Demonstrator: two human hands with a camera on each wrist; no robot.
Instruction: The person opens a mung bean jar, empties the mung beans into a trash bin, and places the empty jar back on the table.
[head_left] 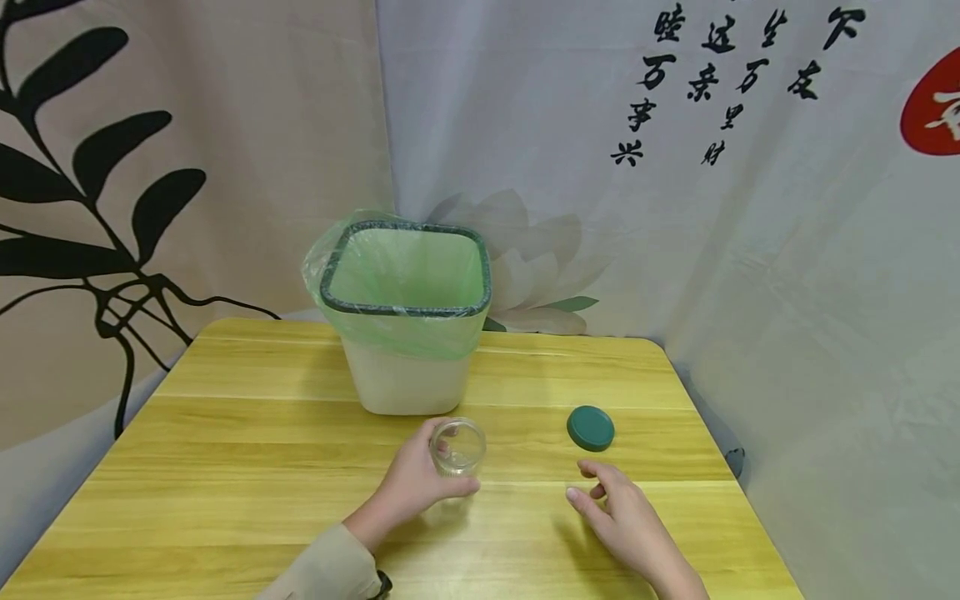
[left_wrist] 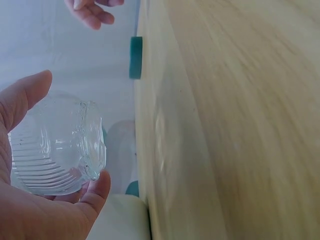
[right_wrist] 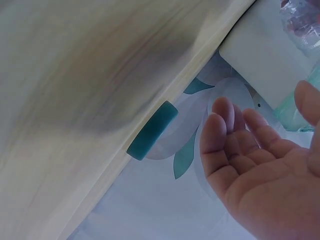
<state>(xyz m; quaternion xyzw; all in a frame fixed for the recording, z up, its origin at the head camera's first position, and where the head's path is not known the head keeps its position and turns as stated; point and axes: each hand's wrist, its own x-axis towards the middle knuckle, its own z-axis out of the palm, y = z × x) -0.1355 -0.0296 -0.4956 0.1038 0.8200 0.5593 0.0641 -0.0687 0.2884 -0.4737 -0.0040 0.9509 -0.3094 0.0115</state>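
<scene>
My left hand (head_left: 423, 471) holds a clear glass jar (head_left: 459, 446) with its thumb on one side and fingers on the other. The left wrist view has the jar (left_wrist: 57, 145) mouth down, its threaded rim facing the tabletop with a gap between. Ridges run round the glass body. On the table to the right lies a green round lid (head_left: 590, 428). My right hand (head_left: 618, 512) hovers just in front of this lid, fingers loosely bent and holding nothing. From the right wrist, the lid (right_wrist: 152, 130) shows edge-on beside the fingertips (right_wrist: 215, 131).
A pale waste bin (head_left: 408, 375) with a dark speckled rim and a green plastic liner (head_left: 405, 329) stands at the back of the wooden table (head_left: 247, 467), just behind the jar. Printed cloth (head_left: 525, 108) hangs behind and to the sides.
</scene>
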